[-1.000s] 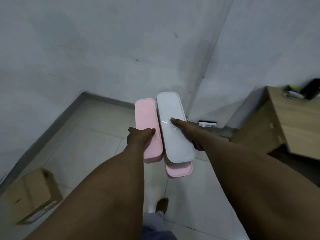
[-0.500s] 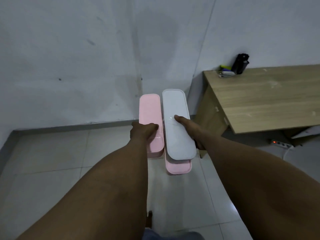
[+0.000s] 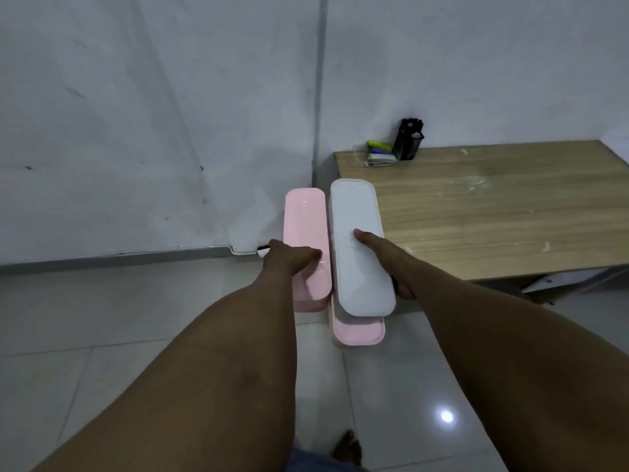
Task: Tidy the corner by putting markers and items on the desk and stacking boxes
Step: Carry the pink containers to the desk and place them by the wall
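I see grey walls meeting in a corner above a pale tiled floor (image 3: 102,335), with a light wooden worktop (image 3: 493,212) at right. My left hand (image 3: 289,260) grips a long pink plastic box (image 3: 306,226), thumb on its lid. Just beside it, my right hand (image 3: 384,260) holds a long white plastic box (image 3: 357,240) stacked on a second pink box (image 3: 359,330). A black mesh pen cup (image 3: 407,141) stands on the worktop's far corner beside coloured markers (image 3: 379,148).
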